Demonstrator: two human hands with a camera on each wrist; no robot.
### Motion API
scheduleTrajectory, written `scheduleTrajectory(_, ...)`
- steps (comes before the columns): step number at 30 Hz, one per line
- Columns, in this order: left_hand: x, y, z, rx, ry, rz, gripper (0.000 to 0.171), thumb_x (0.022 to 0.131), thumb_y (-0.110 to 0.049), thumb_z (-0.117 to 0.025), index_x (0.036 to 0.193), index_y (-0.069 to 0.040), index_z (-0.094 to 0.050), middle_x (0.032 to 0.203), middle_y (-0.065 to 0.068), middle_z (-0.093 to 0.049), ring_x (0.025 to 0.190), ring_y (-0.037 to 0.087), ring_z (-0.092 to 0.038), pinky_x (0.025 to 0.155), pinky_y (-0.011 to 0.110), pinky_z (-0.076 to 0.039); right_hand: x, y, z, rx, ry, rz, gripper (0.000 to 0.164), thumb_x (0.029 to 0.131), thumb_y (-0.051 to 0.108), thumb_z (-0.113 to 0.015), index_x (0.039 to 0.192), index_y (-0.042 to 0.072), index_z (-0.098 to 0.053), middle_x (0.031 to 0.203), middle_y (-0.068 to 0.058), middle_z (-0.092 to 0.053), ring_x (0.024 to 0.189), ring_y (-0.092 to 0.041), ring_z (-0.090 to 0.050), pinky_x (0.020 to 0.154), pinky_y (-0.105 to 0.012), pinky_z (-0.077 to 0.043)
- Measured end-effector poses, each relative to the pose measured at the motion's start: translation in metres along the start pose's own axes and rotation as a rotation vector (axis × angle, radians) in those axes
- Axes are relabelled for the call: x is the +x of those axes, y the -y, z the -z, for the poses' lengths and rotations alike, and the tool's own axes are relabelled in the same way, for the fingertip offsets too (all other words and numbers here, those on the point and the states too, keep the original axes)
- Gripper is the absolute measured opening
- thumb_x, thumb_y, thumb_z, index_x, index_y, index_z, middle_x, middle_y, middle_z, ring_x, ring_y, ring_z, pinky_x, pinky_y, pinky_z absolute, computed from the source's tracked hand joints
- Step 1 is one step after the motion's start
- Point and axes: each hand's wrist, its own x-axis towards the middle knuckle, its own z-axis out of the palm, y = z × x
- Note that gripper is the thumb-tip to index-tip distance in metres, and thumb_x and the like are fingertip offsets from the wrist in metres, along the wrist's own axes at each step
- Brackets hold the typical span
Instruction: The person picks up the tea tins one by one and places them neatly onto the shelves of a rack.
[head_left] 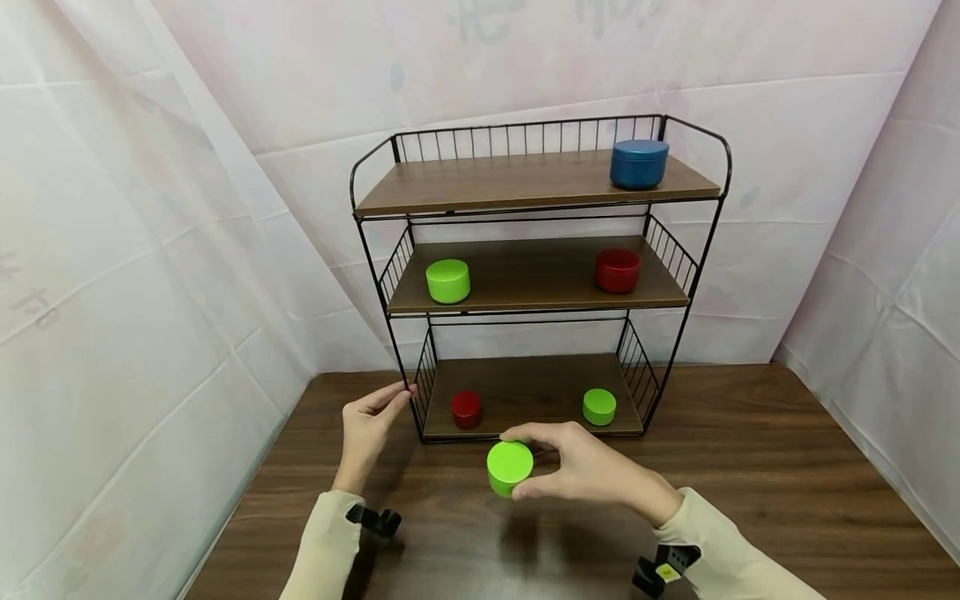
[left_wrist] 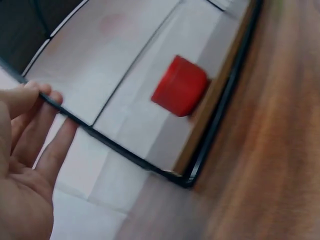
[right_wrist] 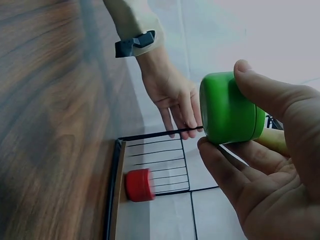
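In the head view my right hand (head_left: 588,467) holds a round green tin (head_left: 510,468) between thumb and fingers, above the table in front of a three-tier rack (head_left: 495,179). The right wrist view shows that green tin (right_wrist: 227,107) turned sideways in the grip. My left hand (head_left: 367,429) pinches the rack's black front-left post near the bottom tier; the left wrist view shows thumb and fingers at this post (left_wrist: 120,146). Nearest to the left hand on the bottom board stands a red tin (head_left: 467,410). Another green tin (head_left: 599,407) sits at that board's right.
A green tin (head_left: 448,282) and a red tin (head_left: 617,271) stand on the middle board. On the top board, at the right, is a larger blue tin (head_left: 639,164). The wooden table (head_left: 750,467) extends under the rack; pale cloth (head_left: 150,250) hangs behind and beside it.
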Motion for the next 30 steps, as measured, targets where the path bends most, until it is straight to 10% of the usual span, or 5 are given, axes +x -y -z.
scheduleTrajectory(6, 0.005, -0.005, 0.006, -0.042, 0.071, 0.065, 0.025, 0.094, 0.007, -0.069, 0.117, 0.017, -0.069, 0.101, 0.002, -0.081, 0.096, 0.014, -0.078, 0.085, 0.029, -0.061, 0.004, 0.004, 0.006, -0.017, -0.008, 0.048, 0.064, 0.084, 0.038, -0.086, 0.139, 0.017, -0.063, 0.129, 0.007, -0.07, 0.12, -0.01, -0.065, 0.102, -0.033, -0.054)
scheduleTrajectory(14, 0.006, -0.008, 0.01, 0.011, 0.124, 0.085, 0.027, 0.095, 0.006, -0.068, 0.119, 0.018, -0.067, 0.114, 0.034, -0.07, 0.101, 0.021, -0.077, 0.087, 0.03, -0.06, 0.007, 0.013, 0.019, -0.024, -0.016, 0.05, 0.063, 0.085, 0.037, -0.086, 0.14, 0.019, -0.062, 0.129, 0.011, -0.069, 0.12, -0.009, -0.064, 0.103, -0.034, -0.054)
scheduleTrajectory(26, 0.004, -0.008, 0.007, -0.026, 0.072, 0.11, 0.031, 0.094, 0.002, -0.071, 0.119, 0.02, -0.066, 0.104, 0.006, -0.08, 0.102, 0.029, -0.076, 0.088, 0.034, -0.059, 0.018, 0.034, 0.045, -0.037, -0.024, 0.079, 0.058, 0.089, 0.034, -0.083, 0.14, 0.019, -0.062, 0.126, 0.011, -0.071, 0.117, -0.009, -0.066, 0.101, -0.032, -0.055)
scheduleTrajectory(30, 0.003, -0.01, 0.003, -0.033, 0.044, 0.105, 0.033, 0.093, 0.004, -0.072, 0.119, 0.023, -0.064, 0.106, 0.021, -0.077, 0.1, 0.028, -0.077, 0.085, 0.03, -0.061, 0.023, 0.042, 0.053, -0.067, -0.027, 0.099, 0.057, 0.089, 0.033, -0.083, 0.14, 0.019, -0.062, 0.127, 0.012, -0.07, 0.118, -0.008, -0.065, 0.102, -0.034, -0.054)
